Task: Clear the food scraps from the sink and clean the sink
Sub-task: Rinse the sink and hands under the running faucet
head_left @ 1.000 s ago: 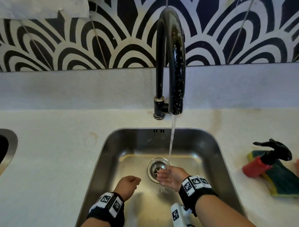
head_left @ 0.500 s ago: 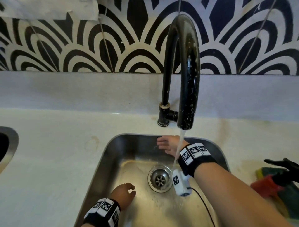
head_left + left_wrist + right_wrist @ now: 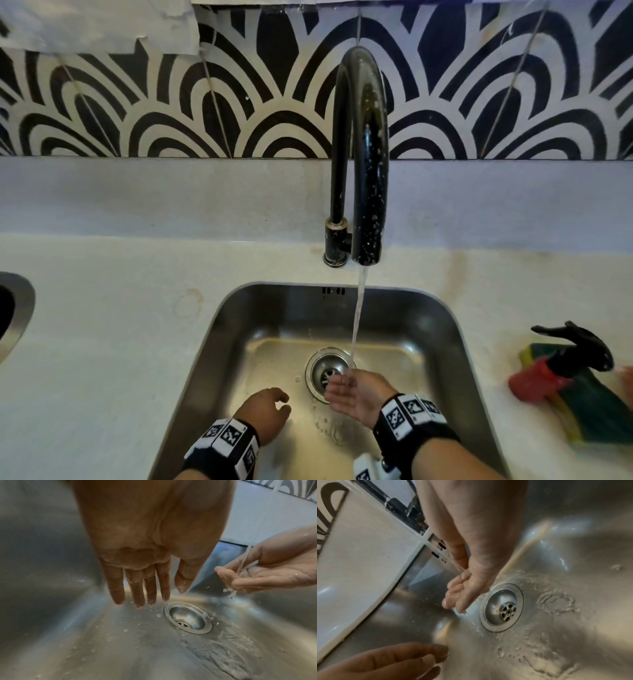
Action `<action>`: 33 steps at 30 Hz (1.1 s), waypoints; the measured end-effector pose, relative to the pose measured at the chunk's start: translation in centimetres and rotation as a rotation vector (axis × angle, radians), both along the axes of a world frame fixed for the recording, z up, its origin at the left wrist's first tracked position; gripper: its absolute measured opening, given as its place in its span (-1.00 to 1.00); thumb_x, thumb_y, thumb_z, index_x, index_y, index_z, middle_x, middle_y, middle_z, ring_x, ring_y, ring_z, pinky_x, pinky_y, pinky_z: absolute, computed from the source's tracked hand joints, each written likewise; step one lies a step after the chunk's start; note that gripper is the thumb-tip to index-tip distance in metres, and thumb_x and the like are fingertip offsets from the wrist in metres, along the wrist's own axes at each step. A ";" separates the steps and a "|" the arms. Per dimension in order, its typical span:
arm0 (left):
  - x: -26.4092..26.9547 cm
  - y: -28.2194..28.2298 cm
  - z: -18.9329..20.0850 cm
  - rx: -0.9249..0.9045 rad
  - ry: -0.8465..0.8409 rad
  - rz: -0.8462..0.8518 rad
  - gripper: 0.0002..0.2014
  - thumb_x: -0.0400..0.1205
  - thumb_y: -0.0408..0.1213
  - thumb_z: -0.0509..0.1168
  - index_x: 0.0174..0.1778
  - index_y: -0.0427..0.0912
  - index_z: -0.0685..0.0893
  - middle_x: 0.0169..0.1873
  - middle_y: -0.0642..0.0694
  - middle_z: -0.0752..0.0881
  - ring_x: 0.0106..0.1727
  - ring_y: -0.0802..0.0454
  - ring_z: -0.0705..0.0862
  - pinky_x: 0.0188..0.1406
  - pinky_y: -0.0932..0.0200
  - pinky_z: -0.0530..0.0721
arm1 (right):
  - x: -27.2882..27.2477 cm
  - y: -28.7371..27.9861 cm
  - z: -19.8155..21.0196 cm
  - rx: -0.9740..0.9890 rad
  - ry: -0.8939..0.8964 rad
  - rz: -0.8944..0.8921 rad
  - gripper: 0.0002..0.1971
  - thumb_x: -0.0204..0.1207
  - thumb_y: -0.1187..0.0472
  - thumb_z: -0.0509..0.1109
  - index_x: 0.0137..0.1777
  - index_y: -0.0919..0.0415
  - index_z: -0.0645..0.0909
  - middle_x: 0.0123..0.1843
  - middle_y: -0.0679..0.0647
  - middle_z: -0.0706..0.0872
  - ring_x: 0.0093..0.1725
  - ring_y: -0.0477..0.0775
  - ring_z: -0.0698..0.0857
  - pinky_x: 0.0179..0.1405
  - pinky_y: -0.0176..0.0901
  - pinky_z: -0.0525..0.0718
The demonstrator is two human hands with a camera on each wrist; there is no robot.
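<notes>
- Right hand (image 3: pixel 356 394) back from sink's (image 3: pixel 219 329) far wall, cupped, grasping nothing, under faucet (image 3: pixel 368 171) stream.
- Left hand (image 3: pixel 265 413) beside it, relaxed, empty.
- Drain (image 3: pixel 325 371) just ahead; no scraps seen.
- Fling cupped water along walls.

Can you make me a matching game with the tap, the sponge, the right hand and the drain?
Things:
1. tap
2. sponge
3. right hand
4. drain

Places or states:
A. lies on the counter, right of the sink
B. cupped under the stream of water
C. black, with water running out
D. round, in the floor of the sink

Pairs: 1-C, 2-A, 3-B, 4-D
</notes>
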State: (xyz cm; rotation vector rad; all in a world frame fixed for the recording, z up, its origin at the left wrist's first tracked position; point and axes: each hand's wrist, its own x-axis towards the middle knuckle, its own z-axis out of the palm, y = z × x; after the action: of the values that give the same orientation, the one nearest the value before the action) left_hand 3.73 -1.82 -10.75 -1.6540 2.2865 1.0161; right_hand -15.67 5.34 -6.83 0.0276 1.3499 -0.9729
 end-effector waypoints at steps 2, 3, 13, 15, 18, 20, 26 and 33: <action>-0.2 0.1 -0.1 -0.014 -0.012 -0.017 -0.68 0.67 -0.09 0.19 0.34 0.05 0.57 0.35 0.04 0.59 0.35 0.11 0.57 0.30 0.34 0.45 | 0.6 -0.2 -0.3 -0.001 -0.027 -0.049 -0.67 0.71 0.21 0.12 -0.07 0.42 0.64 -0.21 0.28 0.72 -0.16 0.23 0.71 -0.10 0.02 0.68; -0.2 0.0 -0.1 -0.023 -0.021 -0.026 -0.68 0.67 -0.08 0.18 0.34 0.06 0.57 0.36 0.05 0.59 0.35 0.11 0.56 0.31 0.33 0.45 | 0.7 -0.3 -0.4 -0.006 -0.049 -0.079 -0.66 0.71 0.21 0.12 -0.11 0.41 0.63 -0.25 0.27 0.71 -0.19 0.23 0.70 -0.11 0.03 0.68; 0.0 -0.7 -1.3 -0.004 -0.072 -0.016 -0.66 0.69 -0.08 0.17 0.38 -0.01 0.53 0.39 0.01 0.56 0.42 0.08 0.51 0.35 0.34 0.39 | -4.8 -5.9 4.2 -0.149 0.169 -0.085 -0.73 0.71 0.25 0.13 0.12 0.40 0.62 0.00 0.24 0.71 0.03 0.17 0.68 0.18 0.02 0.64; -0.2 -0.7 -1.4 0.008 -0.079 -0.019 -0.66 0.69 -0.08 0.17 0.38 -0.02 0.53 0.39 0.00 0.55 0.41 0.08 0.51 0.35 0.34 0.40 | -5.8 -7.7 5.9 -0.159 0.383 0.054 -0.75 0.70 0.26 0.12 -0.02 0.26 0.64 -0.04 0.13 0.67 -0.07 0.01 0.62 0.12 -0.15 0.57; -0.4 -0.7 -1.5 0.016 -0.081 -0.018 -0.65 0.68 -0.08 0.17 0.39 -0.01 0.53 0.39 0.00 0.56 0.41 0.08 0.51 0.36 0.33 0.40 | -7.0 -8.8 7.8 -0.134 0.765 0.384 -0.70 0.70 0.24 0.10 0.23 0.24 0.63 0.08 0.20 0.61 -0.33 -0.26 0.33 -0.28 -0.44 0.33; -0.5 -0.8 -1.4 0.016 -0.077 -0.013 -0.65 0.68 -0.08 0.18 0.39 -0.01 0.54 0.39 0.01 0.56 0.41 0.08 0.52 0.36 0.34 0.40 | -7.5 -8.7 7.9 -0.129 0.924 0.505 -0.60 0.72 0.23 0.04 0.46 0.37 0.47 0.42 0.31 0.53 -0.34 -0.31 0.26 -0.33 -0.50 0.27; -0.6 -0.6 -0.9 0.042 -0.036 0.002 -0.66 0.67 -0.10 0.20 0.37 -0.02 0.55 0.36 -0.01 0.58 0.38 0.07 0.55 0.33 0.32 0.43 | -5.8 -4.2 6.7 -0.118 0.799 0.568 -0.64 0.70 0.23 0.14 0.43 0.33 0.50 0.44 0.22 0.56 0.42 0.20 0.54 0.36 -0.12 0.46; -2.4 0.2 1.9 0.246 0.283 0.176 -0.82 0.65 -0.24 0.27 0.10 -0.15 0.71 0.00 -0.09 0.72 0.04 0.03 0.67 -0.09 0.28 0.52 | -2.7 0.1 3.8 -0.114 0.313 0.117 -0.77 0.65 0.20 0.23 -0.12 0.24 0.69 -0.30 0.07 0.71 -0.26 0.04 0.65 -0.17 -0.15 0.50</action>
State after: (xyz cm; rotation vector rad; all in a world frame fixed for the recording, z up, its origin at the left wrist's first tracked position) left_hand 1.35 -1.66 -8.88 -1.7234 2.0878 1.5922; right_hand -18.40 5.47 -3.02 -0.2984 1.5596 -0.9807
